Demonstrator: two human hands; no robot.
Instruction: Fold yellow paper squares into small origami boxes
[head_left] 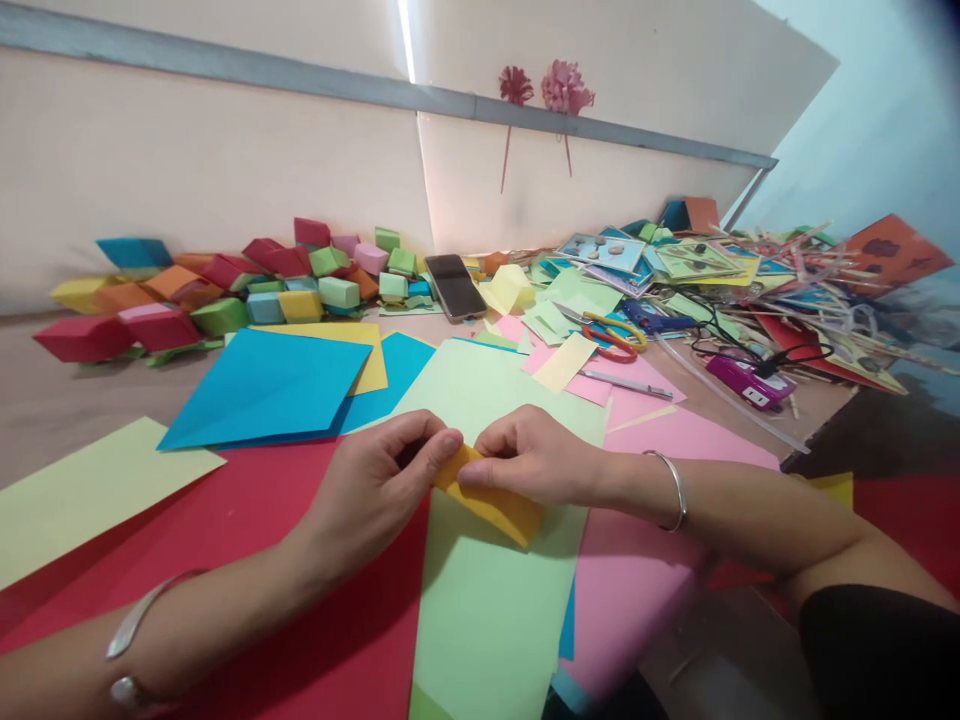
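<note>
Both hands pinched the folded yellow paper (491,500): left hand (375,490) and right hand (529,460) gripped its upper end. Its long axis ran down-right from the grip, apparently above the green sheet (487,610).

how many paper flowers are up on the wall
2. A red paper flower hangs on the left, and a larger pink paper flower right beside it, both on the wall ledge behind the table. None seem hidden.
</note>
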